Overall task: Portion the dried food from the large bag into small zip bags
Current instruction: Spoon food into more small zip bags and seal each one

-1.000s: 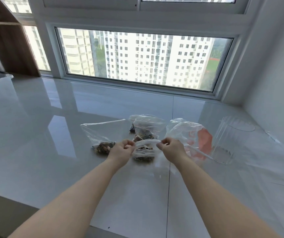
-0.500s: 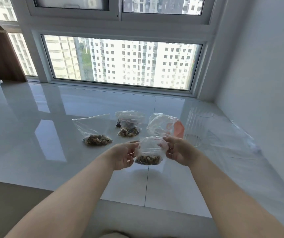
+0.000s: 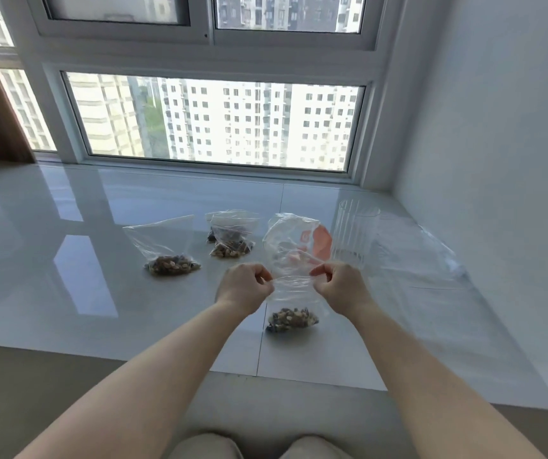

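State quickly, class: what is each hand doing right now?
Left hand: pinches the top left edge of the small zip bag.
Right hand: pinches the same bag's top right edge.

Both forearms reach forward, left hand [image 3: 244, 286] and right hand [image 3: 339, 286] level (fingers curled, thumbs pinching).

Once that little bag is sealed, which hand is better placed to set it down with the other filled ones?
Probably the left. Both hands pinch the small zip bag at its top, but the filled bags lie on the left hand's side, while the right hand sits nearer the large bag and glass.
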